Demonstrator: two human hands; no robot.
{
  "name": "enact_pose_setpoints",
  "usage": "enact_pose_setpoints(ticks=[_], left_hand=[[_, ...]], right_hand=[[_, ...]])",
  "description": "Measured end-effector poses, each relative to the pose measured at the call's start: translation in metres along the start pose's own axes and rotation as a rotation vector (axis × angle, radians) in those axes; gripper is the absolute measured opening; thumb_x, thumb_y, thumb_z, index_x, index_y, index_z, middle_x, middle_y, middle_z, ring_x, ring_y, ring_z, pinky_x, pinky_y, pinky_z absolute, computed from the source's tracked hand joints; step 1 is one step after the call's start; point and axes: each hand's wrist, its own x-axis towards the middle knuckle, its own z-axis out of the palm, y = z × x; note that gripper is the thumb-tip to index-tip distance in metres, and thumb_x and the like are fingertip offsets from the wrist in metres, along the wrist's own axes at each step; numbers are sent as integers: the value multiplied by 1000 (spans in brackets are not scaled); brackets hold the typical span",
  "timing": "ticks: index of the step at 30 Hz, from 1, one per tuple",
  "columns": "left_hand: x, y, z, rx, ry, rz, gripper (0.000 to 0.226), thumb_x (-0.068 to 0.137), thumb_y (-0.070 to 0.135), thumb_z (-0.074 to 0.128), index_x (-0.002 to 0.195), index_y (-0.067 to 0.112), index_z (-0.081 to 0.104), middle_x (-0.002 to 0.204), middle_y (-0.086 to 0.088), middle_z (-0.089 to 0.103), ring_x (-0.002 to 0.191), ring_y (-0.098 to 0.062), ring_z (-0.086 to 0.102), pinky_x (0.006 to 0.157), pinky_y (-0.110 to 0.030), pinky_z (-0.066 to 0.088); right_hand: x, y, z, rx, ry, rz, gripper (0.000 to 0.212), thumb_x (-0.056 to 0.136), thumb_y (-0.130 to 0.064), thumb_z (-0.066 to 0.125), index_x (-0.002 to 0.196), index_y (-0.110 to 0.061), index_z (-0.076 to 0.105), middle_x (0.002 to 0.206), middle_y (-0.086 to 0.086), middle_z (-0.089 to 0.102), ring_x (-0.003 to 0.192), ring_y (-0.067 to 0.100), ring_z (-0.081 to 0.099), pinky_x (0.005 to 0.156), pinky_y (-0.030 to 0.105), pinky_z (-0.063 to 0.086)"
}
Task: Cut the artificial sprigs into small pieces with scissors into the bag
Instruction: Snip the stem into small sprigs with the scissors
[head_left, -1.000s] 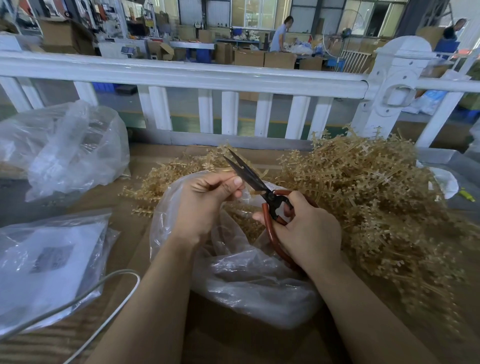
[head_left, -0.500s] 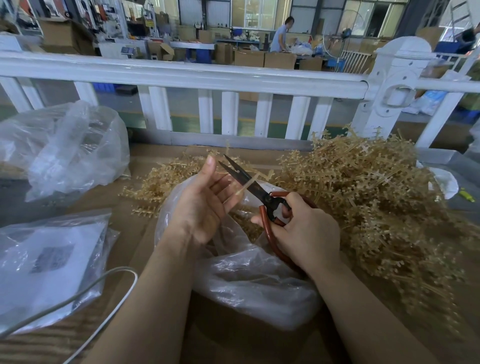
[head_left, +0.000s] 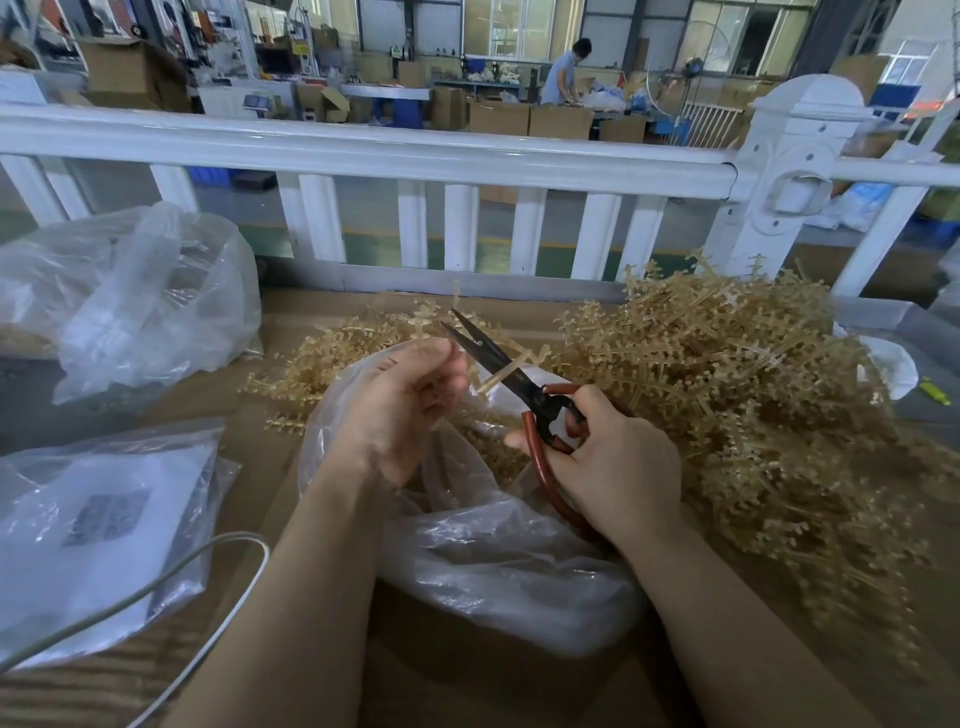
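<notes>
Two hands work at the centre of the frame. The left hand (head_left: 402, 410) has its fingers (head_left: 441, 374) curled around one tan plastic sprig (head_left: 506, 370), whose thin, knobbly stem crosses the blades. The right hand (head_left: 618, 462) has its fingers clamped through the red-brown loop handles of one pair of scissors (head_left: 498, 364); the dark pointed blades stand slightly apart, aimed at the upper left.

Directly beneath both hands sits one clear, crinkled plastic bag (head_left: 498, 566), its mouth open upward, with small tan cut pieces visible inside. One large heap of uncut sprigs (head_left: 753, 395) fills the right of the frame, bristly and tangled, and a thinner spread of them runs behind the bag toward the centre left.

Three clear plastic bags show in all. The second, an empty-looking clear bag (head_left: 130, 301), lies bunched at the upper left. The third, a flat clear bag (head_left: 98, 530) at the lower left, holds white printed sheets. One white cable (head_left: 208, 571) curves across the lower left.

All lie on a brown cardboard-covered table (head_left: 467, 691). A white railing (head_left: 415, 156) with square balusters crosses the upper frame.
</notes>
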Motion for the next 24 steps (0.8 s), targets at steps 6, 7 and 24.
enact_pose_setpoints(ticks=[6, 7, 24], left_hand=[[1, 0, -3, -36, -8, -26, 14, 77, 30, 72, 66, 21, 69, 70, 3, 63, 63, -11, 59, 68, -24, 52], [1, 0, -4, -39, -8, -41, 14, 76, 29, 73, 70, 18, 67, 69, 1, 63, 65, -13, 58, 69, -25, 52], [-2, 4, 1, -94, -12, -37, 12, 74, 16, 70, 62, 16, 73, 65, -2, 66, 59, -9, 63, 68, -22, 58]], right_hand=[[1, 1, 2, 29, -20, -23, 71, 71, -94, 33, 82, -26, 50, 59, -19, 49, 53, 3, 48, 62, 25, 39], [2, 1, 2, 31, -29, -23, 74, 71, -95, 33, 83, -25, 52, 59, -17, 50, 53, 4, 51, 60, 24, 39], [2, 0, 3, 56, -83, -5, 82, 68, -98, 34, 98, -27, 59, 73, -18, 63, 69, 4, 64, 66, 28, 56]])
